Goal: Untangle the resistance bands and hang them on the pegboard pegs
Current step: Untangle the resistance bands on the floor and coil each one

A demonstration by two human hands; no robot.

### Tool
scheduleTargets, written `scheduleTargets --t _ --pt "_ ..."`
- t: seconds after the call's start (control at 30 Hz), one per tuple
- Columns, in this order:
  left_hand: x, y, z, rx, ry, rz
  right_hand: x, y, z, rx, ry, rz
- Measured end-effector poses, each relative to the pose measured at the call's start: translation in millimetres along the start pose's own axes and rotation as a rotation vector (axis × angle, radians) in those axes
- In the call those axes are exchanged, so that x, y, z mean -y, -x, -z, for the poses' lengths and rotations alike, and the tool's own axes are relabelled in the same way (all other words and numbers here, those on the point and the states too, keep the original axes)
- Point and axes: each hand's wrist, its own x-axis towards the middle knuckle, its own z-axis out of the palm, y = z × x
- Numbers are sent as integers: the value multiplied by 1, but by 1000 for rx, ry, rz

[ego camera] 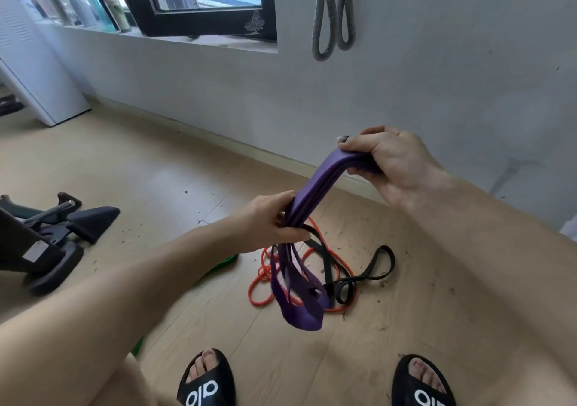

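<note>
Purple band (315, 187) runs diagonally: right hand (393, 165) pinches its top fold up right, left hand (268, 221) grips bundle lower left; loops dangle over orange band (259, 290) & black band (371, 268) on floor.

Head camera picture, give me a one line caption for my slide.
Both hands, left hand and right hand, hold a folded purple band above orange band and black band on the floor.
</note>
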Motion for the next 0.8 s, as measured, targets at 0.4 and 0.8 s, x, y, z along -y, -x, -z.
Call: scheduleTargets --t 0.4,0.8 --pt "-2 9 9 150 185 61 -7 -9 31 33 142 -57" --pt "-22 9 10 100 -160 -44 -7 -6 18 38 67 -66"
